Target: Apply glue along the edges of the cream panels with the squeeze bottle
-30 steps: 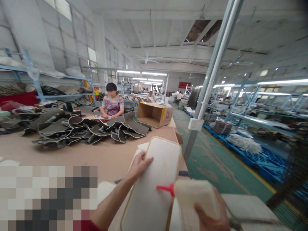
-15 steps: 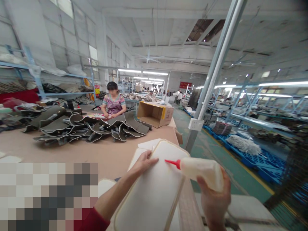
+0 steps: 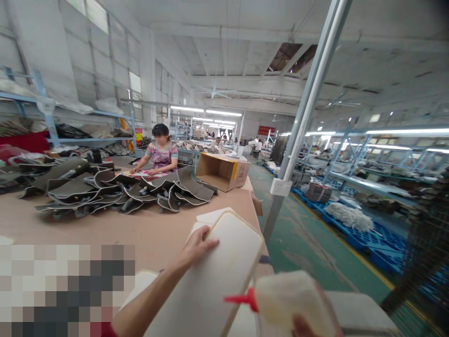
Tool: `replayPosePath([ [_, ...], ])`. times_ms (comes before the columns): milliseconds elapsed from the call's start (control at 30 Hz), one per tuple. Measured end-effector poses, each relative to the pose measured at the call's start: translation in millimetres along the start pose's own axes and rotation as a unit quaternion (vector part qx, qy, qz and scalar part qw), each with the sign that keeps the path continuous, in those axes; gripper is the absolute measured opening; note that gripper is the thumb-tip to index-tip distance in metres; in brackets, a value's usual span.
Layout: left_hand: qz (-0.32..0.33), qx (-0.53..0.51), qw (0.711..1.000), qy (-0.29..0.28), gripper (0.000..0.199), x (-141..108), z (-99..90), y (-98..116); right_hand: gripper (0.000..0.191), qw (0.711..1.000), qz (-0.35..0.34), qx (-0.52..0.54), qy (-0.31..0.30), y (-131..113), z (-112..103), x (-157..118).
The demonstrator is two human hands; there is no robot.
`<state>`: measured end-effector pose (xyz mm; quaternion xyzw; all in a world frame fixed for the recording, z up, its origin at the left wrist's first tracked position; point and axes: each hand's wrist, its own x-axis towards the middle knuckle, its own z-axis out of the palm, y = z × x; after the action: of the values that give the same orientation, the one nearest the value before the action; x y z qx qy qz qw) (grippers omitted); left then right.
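A white rounded-corner panel (image 3: pixel 210 276) with a yellowish edge lies tilted before me at the table's front right. My left hand (image 3: pixel 197 246) grips its upper left edge, thumb on top and fingers partly hidden beyond the edge. Lower right, my right hand (image 3: pixel 302 326) is wrapped round a translucent squeeze bottle (image 3: pixel 289 297) of pale liquid, mostly hidden behind it and cut off by the frame. The bottle's red nozzle (image 3: pixel 242 299) points left over the panel's right side; whether it touches cannot be made out. Another white panel (image 3: pixel 210 216) shows beneath the first.
Dark grey curved pieces (image 3: pixel 115 187) are heaped across the brown table (image 3: pixel 168 229). An open cardboard box (image 3: pixel 224 172) stands at its far right corner. A co-worker (image 3: pixel 159 152) sits behind the heap. A metal post with a socket box (image 3: pixel 280 187) rises right of the table.
My right hand and the bottle have moved down and closer to me, away from the panel's upper part. My left hand keeps its grip. The view has shifted slightly.
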<state>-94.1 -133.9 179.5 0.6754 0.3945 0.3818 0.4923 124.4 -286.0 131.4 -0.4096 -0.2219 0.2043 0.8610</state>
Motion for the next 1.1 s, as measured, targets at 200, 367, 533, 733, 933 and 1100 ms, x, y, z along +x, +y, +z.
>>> replayPosePath([
  [200, 0.063, 0.121, 0.99, 0.041, 0.022, -35, 14.1, 1, 0.065, 0.986, 0.099, 0.12, 0.063, -13, 11, 30],
  [367, 0.074, 0.156, 0.983, 0.061, 0.02, -56, 26.0, 3, 0.057, 0.96, 0.194, 0.188, 0.078, 13, 1, 28],
  [533, 0.077, 0.169, 0.978, 0.096, 0.024, -61, 33.1, -6, 0.068, 0.93, 0.253, 0.244, 0.111, 28, -5, 21],
  [733, 0.097, 0.217, 0.964, 0.117, 0.024, -60, 40.3, -27, 0.083, 0.905, 0.3, 0.281, 0.107, 32, 5, 12],
  [933, 0.133, 0.274, 0.946, 0.111, 0.026, -64, 44.3, -35, 0.077, 0.896, 0.31, 0.304, 0.09, 25, 21, 5],
  [1100, 0.1, 0.242, 0.957, 0.125, 0.024, -60, 43.0, -28, 0.072, 0.898, 0.314, 0.301, 0.069, 15, 22, -3],
])
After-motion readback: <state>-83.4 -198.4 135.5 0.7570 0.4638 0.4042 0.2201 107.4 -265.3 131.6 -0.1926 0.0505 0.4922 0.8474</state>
